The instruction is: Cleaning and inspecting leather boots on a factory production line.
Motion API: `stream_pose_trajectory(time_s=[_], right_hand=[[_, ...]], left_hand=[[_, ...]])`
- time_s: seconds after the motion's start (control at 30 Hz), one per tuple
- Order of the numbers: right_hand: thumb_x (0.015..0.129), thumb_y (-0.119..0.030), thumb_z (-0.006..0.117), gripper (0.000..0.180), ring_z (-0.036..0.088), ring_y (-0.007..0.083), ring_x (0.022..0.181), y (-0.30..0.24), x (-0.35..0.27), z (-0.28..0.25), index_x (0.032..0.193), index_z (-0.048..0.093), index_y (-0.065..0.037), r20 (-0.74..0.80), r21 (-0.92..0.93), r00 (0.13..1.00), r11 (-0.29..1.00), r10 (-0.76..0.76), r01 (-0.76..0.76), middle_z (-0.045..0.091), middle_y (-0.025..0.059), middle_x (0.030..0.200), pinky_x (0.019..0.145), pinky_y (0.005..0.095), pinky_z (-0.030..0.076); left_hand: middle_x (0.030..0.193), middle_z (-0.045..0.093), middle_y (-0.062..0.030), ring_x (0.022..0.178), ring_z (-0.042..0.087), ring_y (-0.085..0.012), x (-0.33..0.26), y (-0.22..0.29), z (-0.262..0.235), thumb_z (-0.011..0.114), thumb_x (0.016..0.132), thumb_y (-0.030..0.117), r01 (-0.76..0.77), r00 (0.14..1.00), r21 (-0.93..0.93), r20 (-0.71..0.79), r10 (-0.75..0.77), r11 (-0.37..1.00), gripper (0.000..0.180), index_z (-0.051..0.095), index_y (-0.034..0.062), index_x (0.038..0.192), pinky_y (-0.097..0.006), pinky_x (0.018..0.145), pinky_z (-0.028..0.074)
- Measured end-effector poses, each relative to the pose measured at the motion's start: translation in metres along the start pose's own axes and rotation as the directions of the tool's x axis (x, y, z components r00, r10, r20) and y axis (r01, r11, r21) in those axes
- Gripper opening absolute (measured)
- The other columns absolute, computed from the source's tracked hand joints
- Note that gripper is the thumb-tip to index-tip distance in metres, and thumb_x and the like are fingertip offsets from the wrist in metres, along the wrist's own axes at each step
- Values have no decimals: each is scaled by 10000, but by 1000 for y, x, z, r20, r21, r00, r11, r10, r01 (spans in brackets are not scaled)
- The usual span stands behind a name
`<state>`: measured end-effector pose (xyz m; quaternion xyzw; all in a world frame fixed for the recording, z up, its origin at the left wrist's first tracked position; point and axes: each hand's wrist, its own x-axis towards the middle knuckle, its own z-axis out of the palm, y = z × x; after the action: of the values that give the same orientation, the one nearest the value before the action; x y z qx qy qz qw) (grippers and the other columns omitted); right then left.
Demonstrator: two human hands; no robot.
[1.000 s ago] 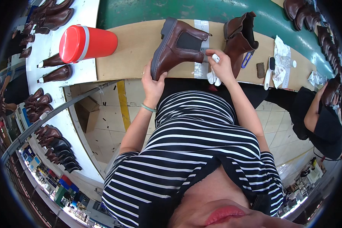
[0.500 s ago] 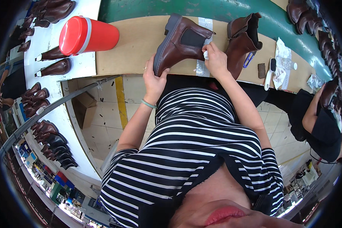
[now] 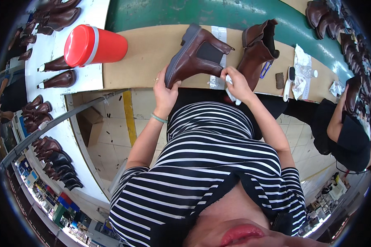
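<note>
A brown leather ankle boot (image 3: 187, 64) with a dark elastic side panel lies on its side on the cardboard. Its sole faces left and its toe points toward me. My left hand (image 3: 165, 94) grips the toe, fingers against the sole and thumb on the upper. At the near side of the boot's shaft opening, my right hand (image 3: 239, 86) is closed on a white cloth (image 3: 230, 93), whose ends hang below the fingers. Just right of that hand stand brown boots (image 3: 248, 66), with a purple-handled tool (image 3: 266, 69) beside them.
To the left are a red jug (image 3: 97, 45) and a white table (image 3: 86, 78) with several brown shoes. On the right lie a brown block (image 3: 280, 80), a brush (image 3: 290, 82), white paper and a clear bottle (image 3: 306, 70). Another person (image 3: 346, 131) works at far right.
My right hand has drawn nearer to me along the boot's opening, and more of the white cloth shows. My left hand keeps its hold on the toe. The whole view has shifted slightly.
</note>
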<state>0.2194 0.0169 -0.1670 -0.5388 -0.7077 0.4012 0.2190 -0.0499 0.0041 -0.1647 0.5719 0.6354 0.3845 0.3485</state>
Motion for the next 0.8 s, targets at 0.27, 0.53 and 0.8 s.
stream_pose_trajectory(time_s=[0.27,0.53,0.8], right_hand=[[919,-140,547,163,567,254,758,-17,-37,-33,892,541,20,180,227,952,931,248,-285,552,131,824,717,340,447],[809,-181,710,300,596,328,810,-36,-36,-43,1058,625,-37,113,57,989,994,90,-97,598,148,898,758,377,479],[771,-34,703,184,583,274,841,-40,-36,-66,940,638,1,-323,-27,942,996,-94,90,560,117,934,731,338,471]], left_hand=[[1106,587,-165,1005,592,-319,2,1,2,706,686,-59,-26,999,8,-19,26,1000,599,516,4,1251,-363,902,457],[1108,585,-167,1019,584,-321,1,-1,2,722,688,-39,-36,999,15,7,36,999,604,510,-1,1252,-369,916,446],[1112,586,-169,1032,584,-310,-1,1,0,743,683,-19,0,1000,50,26,-1,999,621,504,-5,1256,-361,930,442]])
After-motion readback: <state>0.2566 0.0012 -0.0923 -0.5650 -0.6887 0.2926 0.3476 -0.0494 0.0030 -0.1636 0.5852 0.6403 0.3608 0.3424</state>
